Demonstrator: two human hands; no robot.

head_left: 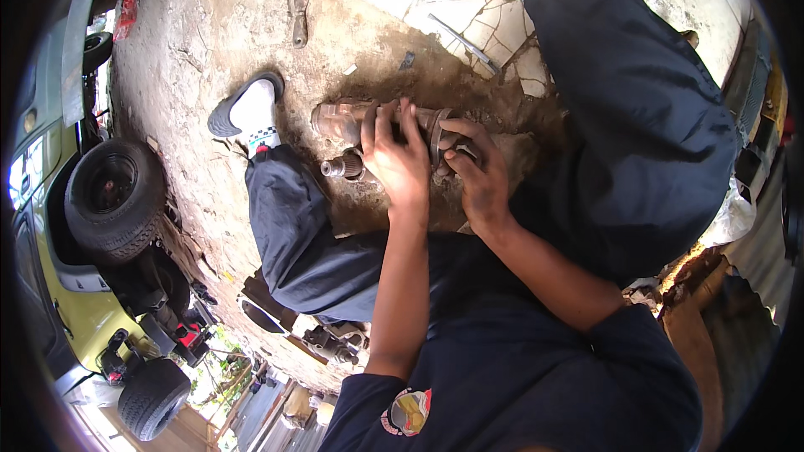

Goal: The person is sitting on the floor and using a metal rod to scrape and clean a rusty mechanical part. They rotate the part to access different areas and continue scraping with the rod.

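Observation:
Between my legs a rusty, greasy cylindrical metal housing [339, 123] lies sideways on the dirty ground. A splined shaft [338, 168] sticks out at its near left side, with bare metal at the tip. My left hand [395, 159] is draped over the middle of the housing, fingers bent across its top. At the right end, by a raised collar, my right hand [481, 180] has its fingers and thumb curled against the housing. Its grip hides part of that end, so any small piece between the fingers cannot be made out. Both hands are smeared with dark grease.
Beyond the housing lie a scraper [300, 10] with a worn blade and a thin metal rod [463, 43] on cracked tiles. My shoe [251, 109] is left of the housing. A yellow-green vehicle [88, 318] with a large tire [113, 192] stands at far left.

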